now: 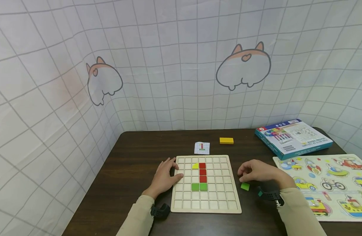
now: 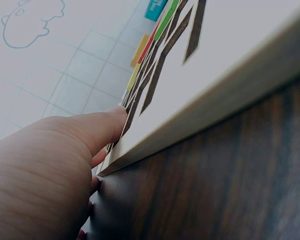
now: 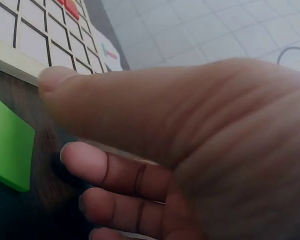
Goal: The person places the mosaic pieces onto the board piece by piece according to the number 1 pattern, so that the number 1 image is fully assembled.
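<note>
My left hand (image 1: 164, 175) holds the left side of a pale wooden grid board (image 1: 219, 206). Its thumb lies on top, with the fingers along the outer edge. On the board, a yellow piece (image 1: 195, 166) sits beside a column of three red squares (image 1: 202, 171). Below them are two green squares (image 1: 199, 186). Right of the board, my right hand (image 1: 259, 172) hovers low over the table, fingers bent and thumb apart, nothing between them. A loose green square tile (image 1: 244, 186) lies just below its fingertips; the right wrist view shows that tile (image 3: 9, 145) beside the thumb.
Behind the board lie a small pattern card (image 1: 202, 148) and a yellow block (image 1: 226, 141). A flat blue-and-white box (image 1: 294, 137) stands at the back right. In front of it, a picture puzzle board (image 1: 319, 191) lies under the right forearm. A patterned curtain (image 1: 181, 82) hangs behind the table.
</note>
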A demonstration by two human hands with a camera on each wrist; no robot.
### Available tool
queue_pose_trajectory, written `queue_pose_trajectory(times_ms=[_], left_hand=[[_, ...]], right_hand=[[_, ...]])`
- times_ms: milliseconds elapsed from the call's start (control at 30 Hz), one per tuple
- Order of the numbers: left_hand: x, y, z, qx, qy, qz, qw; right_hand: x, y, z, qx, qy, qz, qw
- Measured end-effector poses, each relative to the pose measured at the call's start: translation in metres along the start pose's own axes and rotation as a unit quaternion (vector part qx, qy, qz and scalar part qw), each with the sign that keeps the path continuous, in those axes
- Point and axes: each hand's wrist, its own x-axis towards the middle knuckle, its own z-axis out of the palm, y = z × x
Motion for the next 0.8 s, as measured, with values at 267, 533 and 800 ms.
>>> queue_pose_trajectory(times_ms=[267, 533, 800], left_hand=[[0.0, 0.0, -0.001, -0.002, -0.002, 0.006, 1.0], [-0.001, 0.001, 0.001, -0.001, -0.002, -0.004, 1.0], [0.0, 0.002, 0.0, -0.001, 0.0, -0.005, 1.0]], right_hand=[[-0.004, -0.002, 0.0, -0.026, 0.002, 0.011, 1.0], [-0.01, 0.003, 0.0, -0.041, 0.0, 0.028, 0.999], [-0.02, 0.01, 0.008, -0.059, 0.038, -0.035, 0.997]])
